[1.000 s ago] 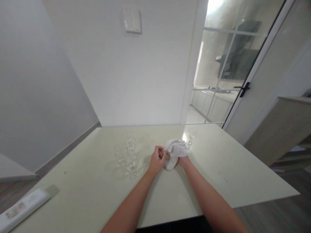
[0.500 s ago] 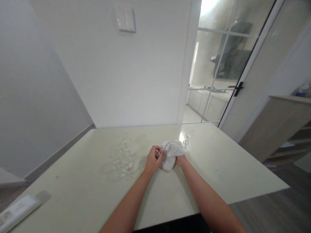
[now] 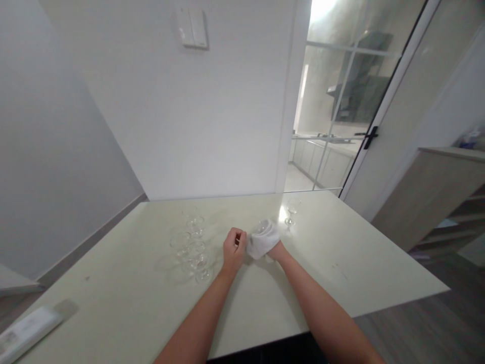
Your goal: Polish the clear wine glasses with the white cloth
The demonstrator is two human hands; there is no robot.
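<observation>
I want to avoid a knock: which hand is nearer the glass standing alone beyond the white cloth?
Right. The right hand, partly hidden by the white cloth, is in front of the lone glass and slightly left; the left hand is farther left, across the cloth.

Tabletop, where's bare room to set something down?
Bare: left, between the clustered glasses and white object; right, between the right forearm, lone glass and tabletop's right edge. Crowded: among the clustered glasses, and around the left hand and white cloth.

One cloth [image 3: 264, 244] and at least four glasses [image 3: 290, 221] show.
</observation>
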